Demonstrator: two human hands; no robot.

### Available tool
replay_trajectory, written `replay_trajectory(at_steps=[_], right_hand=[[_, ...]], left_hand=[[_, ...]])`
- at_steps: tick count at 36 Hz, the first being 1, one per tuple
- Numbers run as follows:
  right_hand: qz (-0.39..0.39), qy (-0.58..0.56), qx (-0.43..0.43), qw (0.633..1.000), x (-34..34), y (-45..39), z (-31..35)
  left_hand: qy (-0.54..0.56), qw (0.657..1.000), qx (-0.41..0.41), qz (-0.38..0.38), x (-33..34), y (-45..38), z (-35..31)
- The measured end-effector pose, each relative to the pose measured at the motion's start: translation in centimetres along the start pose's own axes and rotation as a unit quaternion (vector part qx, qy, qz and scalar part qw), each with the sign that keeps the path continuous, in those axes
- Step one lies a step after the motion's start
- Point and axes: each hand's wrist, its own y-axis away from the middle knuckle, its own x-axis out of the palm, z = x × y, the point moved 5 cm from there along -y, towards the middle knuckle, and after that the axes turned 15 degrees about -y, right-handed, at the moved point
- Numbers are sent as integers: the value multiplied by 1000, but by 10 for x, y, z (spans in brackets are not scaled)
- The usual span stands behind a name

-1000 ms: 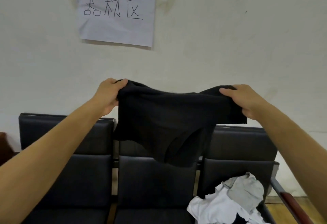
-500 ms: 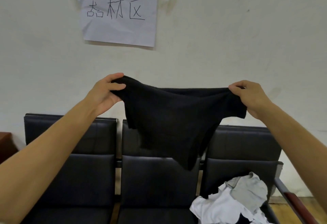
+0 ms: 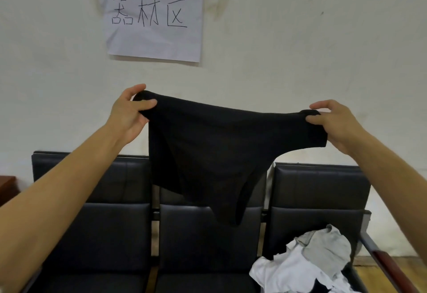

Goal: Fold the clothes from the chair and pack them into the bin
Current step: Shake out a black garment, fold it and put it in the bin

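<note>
Head view: black knit garment [image 3: 215, 151] stretched between both grips, long axis left-right; left hand [image 3: 129, 117], right hand [image 3: 335, 123] each pinch top corner, body hangs below over black leather seats [image 3: 92, 223]

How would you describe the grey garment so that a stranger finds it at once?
Find the row of black chairs against the wall. On the rightmost seat lies a pile of clothes; the grey garment sits on top, above the white garments, the only grey piece.

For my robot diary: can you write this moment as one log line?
left hand: pinches black garment | right hand: pinches it | garment: spread, midair | pile: right seat
</note>
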Motion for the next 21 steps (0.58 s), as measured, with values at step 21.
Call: replay_trajectory(at_steps=[21], right_hand=[[91,-63,6,994,-5,7,6]], left_hand=[[-431,882,168,-96,-6,0,-20]])
